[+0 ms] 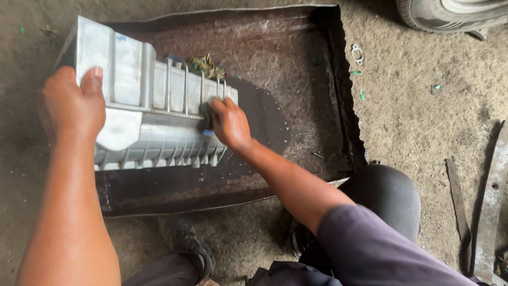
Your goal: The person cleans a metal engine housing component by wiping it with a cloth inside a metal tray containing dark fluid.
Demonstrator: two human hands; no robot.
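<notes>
Both hands are on the ribbed aluminium casting (159, 111), which sits tilted in a shallow, rusty metal tray (296, 47) on the dirt floor. My left hand (71, 106) is closed over the casting's near upper edge, thumb up on the flat face, and I judge that grip is there to steady the part and keep it tipped so the finned side faces me. My right hand (228, 123) is curled around a small dark scrubbing pad (205, 117), pressing it against the ribs near the middle of the casting; a bit of blue shows under my fingers, though I cannot tell what it is. Holding the part over the tray seems meant to let the dark liquid (264, 122) pooled there catch whatever runs off.

Around it: a clump of dead leaves (206, 65) lies in the tray just behind the casting, a small metal gasket (357, 54) rests on the ground beyond the tray's far wall, and green flecks are scattered near it. A tyre (450, 13) shows at the top corner, well apart. Flat metal bars (489, 206) lie off to my right. My knee (389, 193) crowds the tray's near corner, and my shoe (190, 246) sits just below its front rim
</notes>
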